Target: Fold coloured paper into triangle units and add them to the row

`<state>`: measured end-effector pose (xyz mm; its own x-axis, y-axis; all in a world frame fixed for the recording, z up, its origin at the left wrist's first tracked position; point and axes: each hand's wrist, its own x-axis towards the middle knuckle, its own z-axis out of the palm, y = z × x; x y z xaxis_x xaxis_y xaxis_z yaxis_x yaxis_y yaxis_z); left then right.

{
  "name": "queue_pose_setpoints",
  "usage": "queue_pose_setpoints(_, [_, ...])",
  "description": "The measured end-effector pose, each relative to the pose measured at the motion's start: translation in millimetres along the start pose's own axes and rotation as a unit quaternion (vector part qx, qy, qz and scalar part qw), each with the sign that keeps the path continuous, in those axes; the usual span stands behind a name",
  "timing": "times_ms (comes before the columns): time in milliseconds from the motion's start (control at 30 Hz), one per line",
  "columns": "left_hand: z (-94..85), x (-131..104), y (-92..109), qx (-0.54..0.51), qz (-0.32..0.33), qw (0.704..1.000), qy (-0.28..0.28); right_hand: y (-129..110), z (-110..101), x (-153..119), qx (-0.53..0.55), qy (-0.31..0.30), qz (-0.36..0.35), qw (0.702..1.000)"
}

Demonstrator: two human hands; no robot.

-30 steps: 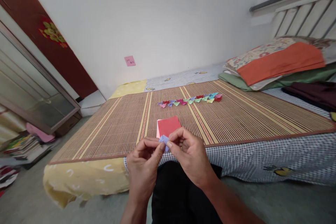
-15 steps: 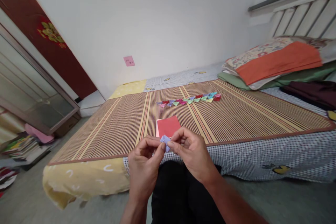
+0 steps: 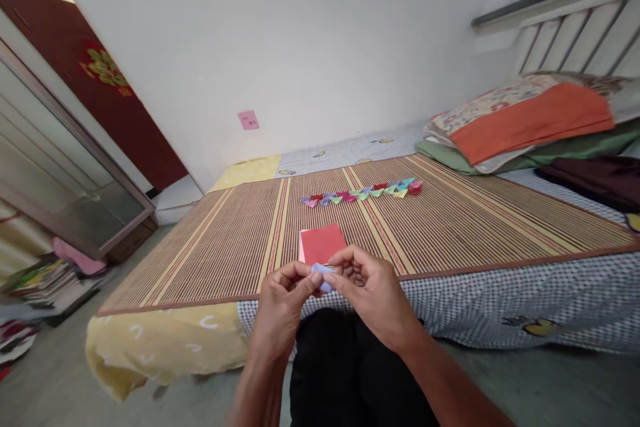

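A small folded piece of lavender paper [image 3: 324,273] is pinched between both hands, just above my knees. My left hand [image 3: 285,297] grips its left side between thumb and fingers. On its right side, my right hand [image 3: 373,290] holds it the same way, the other fingers curled. Right behind the hands, a red paper sheet [image 3: 323,243] lies on the striped mat, with paler paper showing under its left edge. Farther back on the mat lies a row of small folded paper pieces [image 3: 361,193] in several colours.
The striped mat [image 3: 225,233] covers a bed against a white wall. Pillows with an orange cloth [image 3: 535,123] and dark folded clothing [image 3: 595,180] are at the right. At the far left, a stack of books [image 3: 45,283] sits low near a cabinet.
Both hands have shifted slightly right in the view with the lavender paper. The paper is turned and now looks flatter, with the fingertips closer over it.
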<state>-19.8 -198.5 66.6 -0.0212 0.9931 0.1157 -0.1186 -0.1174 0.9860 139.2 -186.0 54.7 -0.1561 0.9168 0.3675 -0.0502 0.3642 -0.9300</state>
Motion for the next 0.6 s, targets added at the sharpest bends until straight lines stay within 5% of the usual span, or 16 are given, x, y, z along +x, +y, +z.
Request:
queue_pose_setpoints(267, [7.1,-6,-8,0.014,-0.005,0.999,-0.031,1,-4,-5,-0.027,-0.007,-0.033,0.999])
queue_pose_setpoints(500, [8.9,-13,-5,0.097,0.079,0.992,-0.019,7,-2,-6,0.031,0.007,-0.021,0.999])
queue_pose_setpoints(600, [8.8,-11,-5,0.066,0.040,0.995,-0.056,6,-8,-5,0.026,-0.034,-0.021,0.999])
